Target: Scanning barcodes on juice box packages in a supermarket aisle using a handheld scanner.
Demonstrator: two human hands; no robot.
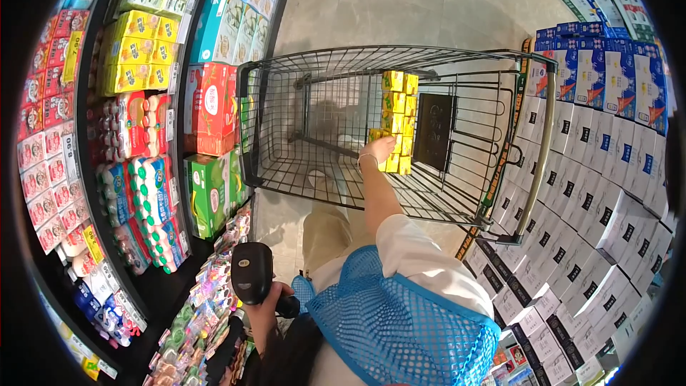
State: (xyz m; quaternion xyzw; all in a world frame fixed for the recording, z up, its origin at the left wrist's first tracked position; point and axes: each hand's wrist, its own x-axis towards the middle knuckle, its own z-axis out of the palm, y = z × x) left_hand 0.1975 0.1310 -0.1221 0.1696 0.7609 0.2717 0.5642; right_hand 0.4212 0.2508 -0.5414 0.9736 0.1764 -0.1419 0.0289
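My left hand point(263, 308) grips the handle of a black handheld barcode scanner point(252, 273), held up in front of the beverage shelves. My right hand point(379, 150) reaches over the near side of a wire shopping cart point(311, 195). Its fingers are closed around a small yellow carton point(378, 133), partly covered by the hand. Right beside it, a stack of small yellow cartons point(394, 102) stands in two columns inside the cart. A dark panel point(435, 131) lies to the right of the stack, towards the cart's handlebar point(537, 155).
On the left, shelves hold yellow drink packs point(142, 51), bottle multipacks point(155, 198), a red carton point(214, 107) and a green carton point(211, 198). Hanging small packets point(198, 305) line the lower left. White boxes point(584, 171) and blue cartons point(621, 78) are stacked on the right. Tiled floor point(407, 5) extends beyond the cart.
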